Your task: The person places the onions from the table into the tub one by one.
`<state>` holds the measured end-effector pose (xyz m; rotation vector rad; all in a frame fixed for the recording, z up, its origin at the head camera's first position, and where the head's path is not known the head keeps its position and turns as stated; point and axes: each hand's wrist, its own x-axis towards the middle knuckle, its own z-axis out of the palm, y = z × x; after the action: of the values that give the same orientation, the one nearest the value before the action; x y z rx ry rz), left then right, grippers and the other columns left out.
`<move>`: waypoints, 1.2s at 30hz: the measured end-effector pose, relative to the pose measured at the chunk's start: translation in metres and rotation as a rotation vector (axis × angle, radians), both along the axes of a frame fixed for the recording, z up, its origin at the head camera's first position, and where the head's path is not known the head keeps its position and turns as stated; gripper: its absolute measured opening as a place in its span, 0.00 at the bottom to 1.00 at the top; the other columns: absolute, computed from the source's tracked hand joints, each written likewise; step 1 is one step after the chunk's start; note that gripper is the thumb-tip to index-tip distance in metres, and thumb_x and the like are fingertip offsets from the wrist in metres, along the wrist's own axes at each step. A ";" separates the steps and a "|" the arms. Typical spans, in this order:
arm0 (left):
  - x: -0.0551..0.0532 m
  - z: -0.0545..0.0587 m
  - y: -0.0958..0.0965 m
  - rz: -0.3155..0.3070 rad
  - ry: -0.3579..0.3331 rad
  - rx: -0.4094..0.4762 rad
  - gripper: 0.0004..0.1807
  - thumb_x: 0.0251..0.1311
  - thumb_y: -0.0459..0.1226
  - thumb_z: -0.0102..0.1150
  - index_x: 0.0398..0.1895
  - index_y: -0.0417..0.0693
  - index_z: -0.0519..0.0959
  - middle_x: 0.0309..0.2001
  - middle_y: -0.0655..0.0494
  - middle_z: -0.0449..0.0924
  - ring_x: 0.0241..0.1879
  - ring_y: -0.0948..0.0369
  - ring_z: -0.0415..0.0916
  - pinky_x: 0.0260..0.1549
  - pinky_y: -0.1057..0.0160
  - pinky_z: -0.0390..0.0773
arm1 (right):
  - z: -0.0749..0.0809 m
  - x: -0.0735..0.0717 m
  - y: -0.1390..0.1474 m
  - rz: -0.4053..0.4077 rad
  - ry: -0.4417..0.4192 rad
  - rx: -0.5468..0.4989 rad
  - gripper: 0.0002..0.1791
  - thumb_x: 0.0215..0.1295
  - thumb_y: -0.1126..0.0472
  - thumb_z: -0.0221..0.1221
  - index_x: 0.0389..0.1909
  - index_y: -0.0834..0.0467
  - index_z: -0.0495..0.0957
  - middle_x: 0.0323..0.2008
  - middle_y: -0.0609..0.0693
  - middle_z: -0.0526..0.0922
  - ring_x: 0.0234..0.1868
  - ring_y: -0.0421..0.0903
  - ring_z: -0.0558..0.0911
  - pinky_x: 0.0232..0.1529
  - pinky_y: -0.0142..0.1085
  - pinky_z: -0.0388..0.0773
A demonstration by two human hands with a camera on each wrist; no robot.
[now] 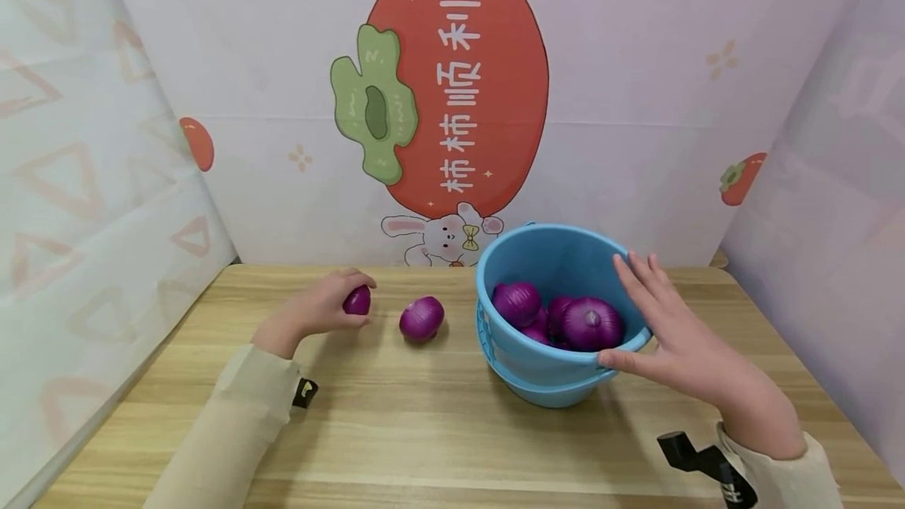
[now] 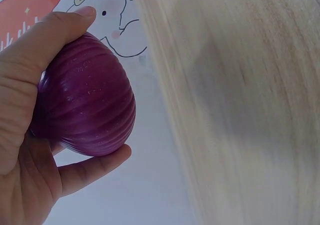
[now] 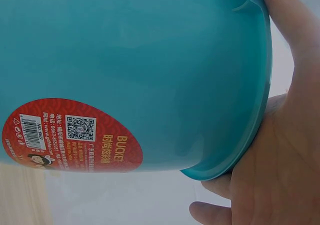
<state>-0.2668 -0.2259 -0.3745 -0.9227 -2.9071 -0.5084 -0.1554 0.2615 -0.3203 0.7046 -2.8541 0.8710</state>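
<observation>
My left hand [image 1: 327,306] holds a purple onion [image 2: 87,95], with the thumb and fingers around its sides. The left wrist view shows the onion's ribbed skin, and it appears to be above the table. Just to the right, a second purple onion [image 1: 422,319] lies on the wood. Farther right stands a light blue bucket [image 1: 547,371] with several purple onions [image 1: 592,324] inside. Against the bucket's right rim lies my right hand [image 1: 672,336], fingers spread and fairly straight, thumb at the near edge. A red label [image 3: 75,135] shows on the bucket's wall in the right wrist view.
A wooden table [image 1: 396,438] spans the space beneath. Behind it stands a white printed backdrop [image 1: 622,100] with a large red fruit and a rabbit. Pale sheets [image 1: 78,179] close off the left and right sides. Dark camera mounts [image 1: 707,466] sit at the wrists.
</observation>
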 end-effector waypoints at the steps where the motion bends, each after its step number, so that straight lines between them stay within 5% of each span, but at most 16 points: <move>1: 0.000 0.001 0.000 0.002 -0.002 0.002 0.27 0.50 0.39 0.73 0.53 0.37 0.78 0.51 0.41 0.79 0.47 0.50 0.78 0.45 0.54 0.83 | 0.000 0.000 0.000 0.001 0.000 -0.001 0.63 0.56 0.44 0.70 0.80 0.48 0.36 0.81 0.53 0.32 0.79 0.58 0.24 0.60 0.81 0.45; 36: 0.010 0.041 -0.002 0.031 0.052 -0.048 0.26 0.51 0.41 0.73 0.52 0.42 0.78 0.51 0.45 0.80 0.45 0.53 0.78 0.42 0.56 0.84 | 0.000 0.001 0.000 -0.012 -0.007 0.014 0.63 0.56 0.43 0.70 0.80 0.47 0.36 0.81 0.53 0.32 0.79 0.58 0.24 0.60 0.81 0.47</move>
<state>-0.2565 -0.2283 -0.3338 -0.8811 -2.8934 -0.4085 -0.1545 0.2616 -0.3198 0.6870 -2.8703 0.8542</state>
